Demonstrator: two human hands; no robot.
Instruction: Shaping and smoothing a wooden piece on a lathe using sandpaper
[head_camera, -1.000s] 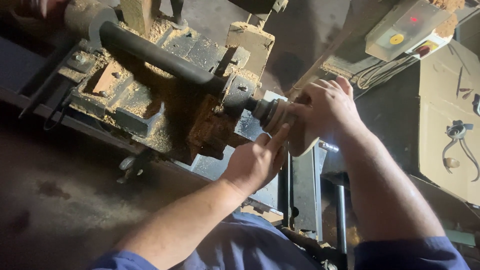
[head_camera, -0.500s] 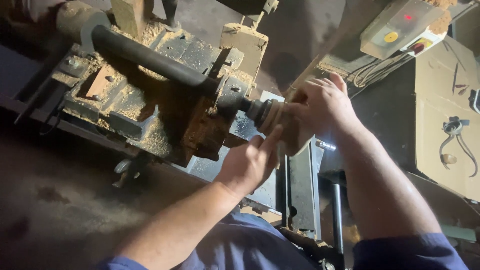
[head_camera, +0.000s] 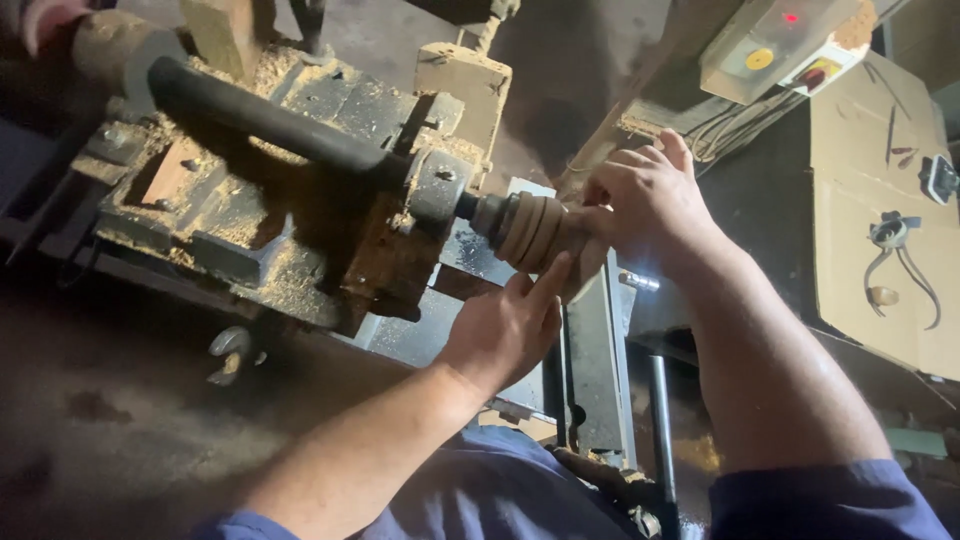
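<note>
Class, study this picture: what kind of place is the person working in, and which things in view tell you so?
Most likely a woodturning workshop. A sawdust-caked lathe carries a grooved wooden piece that both hands, left and right, touch. A switch box with coloured buttons hangs above, and calipers hang on a cardboard panel.

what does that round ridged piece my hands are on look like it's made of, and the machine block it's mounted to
The ridged piece looks like bare, unfinished wood: pale tan, matt, with turned grooves. The machine block appears to be dark metal, probably cast iron or steel, grimy and coated in sawdust. Both the left hand and right hand rest on the wood.
</note>
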